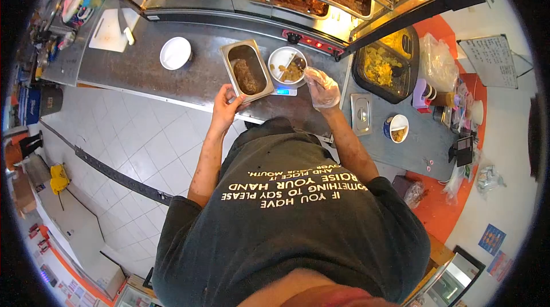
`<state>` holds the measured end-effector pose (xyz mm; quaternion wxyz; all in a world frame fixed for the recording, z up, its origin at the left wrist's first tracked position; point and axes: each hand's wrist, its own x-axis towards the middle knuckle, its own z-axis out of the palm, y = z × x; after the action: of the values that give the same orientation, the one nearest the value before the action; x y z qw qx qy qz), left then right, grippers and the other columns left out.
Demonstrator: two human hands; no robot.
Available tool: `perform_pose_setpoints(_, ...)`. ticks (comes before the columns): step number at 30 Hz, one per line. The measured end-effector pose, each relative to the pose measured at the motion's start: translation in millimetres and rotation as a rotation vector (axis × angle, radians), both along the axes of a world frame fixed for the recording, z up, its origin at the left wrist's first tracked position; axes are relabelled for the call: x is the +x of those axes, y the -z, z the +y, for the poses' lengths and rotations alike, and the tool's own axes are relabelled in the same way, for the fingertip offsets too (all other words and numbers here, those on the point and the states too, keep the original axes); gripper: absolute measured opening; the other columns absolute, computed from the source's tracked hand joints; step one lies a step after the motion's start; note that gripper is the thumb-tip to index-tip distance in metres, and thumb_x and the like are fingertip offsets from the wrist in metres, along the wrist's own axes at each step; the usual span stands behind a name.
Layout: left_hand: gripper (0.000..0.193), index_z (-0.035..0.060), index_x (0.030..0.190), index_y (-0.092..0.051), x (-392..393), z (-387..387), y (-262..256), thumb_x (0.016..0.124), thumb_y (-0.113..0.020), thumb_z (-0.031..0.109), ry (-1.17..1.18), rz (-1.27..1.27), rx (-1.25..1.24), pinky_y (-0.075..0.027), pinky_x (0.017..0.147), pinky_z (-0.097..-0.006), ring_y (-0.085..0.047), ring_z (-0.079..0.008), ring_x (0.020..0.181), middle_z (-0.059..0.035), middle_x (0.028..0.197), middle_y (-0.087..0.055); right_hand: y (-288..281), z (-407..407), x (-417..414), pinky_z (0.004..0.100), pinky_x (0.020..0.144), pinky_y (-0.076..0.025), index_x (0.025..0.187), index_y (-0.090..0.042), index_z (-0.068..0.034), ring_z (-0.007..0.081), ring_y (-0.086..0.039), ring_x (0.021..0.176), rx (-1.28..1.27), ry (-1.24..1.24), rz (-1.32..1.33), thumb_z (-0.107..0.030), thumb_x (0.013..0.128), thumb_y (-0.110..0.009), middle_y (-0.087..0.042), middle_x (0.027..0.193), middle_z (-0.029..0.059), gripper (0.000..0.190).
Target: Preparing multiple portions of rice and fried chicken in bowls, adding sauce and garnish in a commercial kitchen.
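My bare left hand (227,105) grips the near edge of a deep steel food pan (224,59), tilted a little, with dark brown minced food (245,77) inside. Just right of the pan, a white divided bowl (275,58) sits on a scale with a lit blue display (283,92); yellowish pieces and dark brown food lie in the bowl. At the bowl's right side is my right hand (321,87) in a clear plastic glove, fingers bent together; whether they hold anything is hidden.
Another white bowl (175,53) stands left on the counter, beyond it a cutting board (103,38) with a knife (125,27). A heated display case (258,14) borders the far side. To the right are a black container (361,72), a steel lid (361,113) and a filled paper bowl (389,128).
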<state>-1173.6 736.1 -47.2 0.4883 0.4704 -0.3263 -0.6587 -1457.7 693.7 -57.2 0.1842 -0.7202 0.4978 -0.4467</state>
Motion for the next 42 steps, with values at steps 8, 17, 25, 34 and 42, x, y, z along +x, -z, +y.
perform_pose_setpoints(8,0.024,0.0029,0.107,-0.045,3,-2,2,0.086,-0.058,0.004,0.022,-0.006,0.011,-0.054,0.076,-0.0294,-0.060,-0.0160,0.087,-0.0086,0.095,-0.060,-15,-4,-10,0.0293,0.075,-0.051,0.095,-0.064,-0.002,0.0256,-0.064,0.086,-0.095,0.013,0.066,-0.008,0.083,-0.057,-0.065,0.096,0.0147,0.016)
perform_pose_setpoints(17,0.023,0.0022,0.106,-0.045,5,-9,-14,0.086,-0.057,0.003,0.096,-0.063,0.010,-0.055,0.077,-0.0295,-0.060,-0.0158,0.089,-0.0076,0.095,-0.060,-49,5,11,0.0285,0.079,-0.050,0.092,-0.063,0.004,0.0181,-0.061,0.091,0.024,0.154,-0.543,0.005,0.080,-0.059,-0.065,0.097,0.0139,0.013)
perform_pose_setpoints(25,0.027,0.0012,0.108,-0.047,1,-14,-38,0.084,-0.059,0.002,0.242,-0.109,-0.078,-0.052,0.074,-0.0276,-0.060,-0.0144,0.085,-0.0075,0.096,-0.061,-42,-10,49,0.0328,0.084,-0.049,0.105,-0.058,-0.001,0.0229,-0.059,0.100,-0.091,-0.398,0.042,-0.001,0.077,-0.056,-0.061,0.109,0.0123,0.028)
perform_pose_setpoints(34,0.024,0.0003,0.105,-0.051,10,-12,-28,0.083,-0.060,0.003,0.362,-0.150,-0.118,-0.051,0.072,-0.0258,-0.059,-0.0119,0.085,-0.0065,0.094,-0.061,-49,-2,72,0.0329,0.070,-0.051,0.101,-0.061,-0.006,0.0253,-0.063,0.081,0.124,-0.258,0.226,-0.011,0.082,-0.055,-0.064,0.092,0.0114,0.020)
perform_pose_setpoints(42,0.025,0.0006,0.105,-0.051,4,-6,-34,0.082,-0.061,0.004,0.398,-0.196,-0.142,-0.049,0.072,-0.0248,-0.058,-0.0105,0.085,-0.0059,0.094,-0.061,-30,14,72,0.0283,0.061,-0.053,0.089,-0.064,0.007,0.0188,-0.065,0.068,0.709,0.151,-0.956,-0.016,0.086,-0.059,-0.066,0.073,0.0138,0.024)
